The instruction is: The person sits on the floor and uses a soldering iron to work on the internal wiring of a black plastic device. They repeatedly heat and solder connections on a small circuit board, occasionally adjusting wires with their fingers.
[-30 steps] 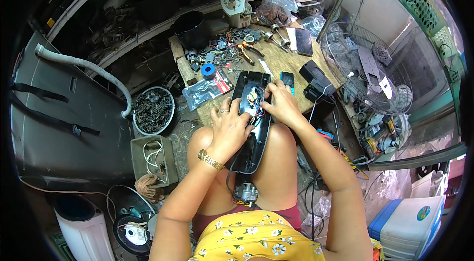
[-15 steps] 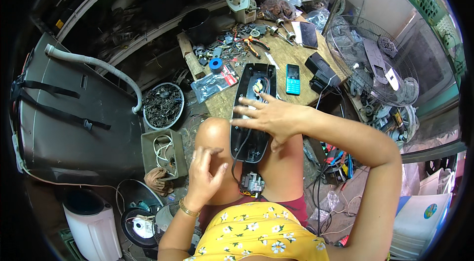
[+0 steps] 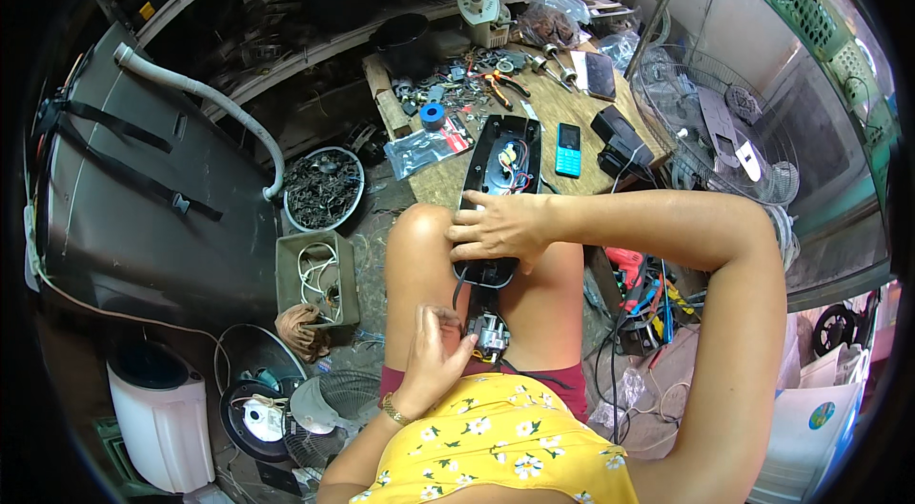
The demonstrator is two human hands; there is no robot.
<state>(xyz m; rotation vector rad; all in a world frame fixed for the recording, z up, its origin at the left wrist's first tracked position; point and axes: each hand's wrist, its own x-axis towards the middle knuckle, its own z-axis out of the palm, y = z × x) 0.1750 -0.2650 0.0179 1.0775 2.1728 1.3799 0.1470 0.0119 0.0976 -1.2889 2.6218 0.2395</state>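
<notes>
A long black plastic housing (image 3: 481, 178) lies open side up, from the wooden table's edge over my knees. Coloured wires and connectors (image 3: 515, 158) show inside its far half. My right hand (image 3: 500, 229) lies across its near half, fingers over the left edge and thumb at the right, gripping it. Between my thighs a small metal motor (image 3: 488, 337) sits at the end of a black neck. Close to the motor's left side is my left hand (image 3: 437, 351), fingers loosely curled and thumb apart, holding nothing; whether the thumb touches the motor I cannot tell.
On the wooden table (image 3: 440, 182) are a teal keypad phone (image 3: 568, 151), a black adapter (image 3: 621, 140), blue tape (image 3: 433, 116), pliers (image 3: 500, 89) and loose hardware. A wire fan guard (image 3: 715, 123) stands right. Left are a bowl of screws (image 3: 324, 189) and a bin (image 3: 316, 280).
My left hand has come down from above the knee to beside the motor. My right hand has moved slightly nearer along the housing, its fingers now closer over the edge.
</notes>
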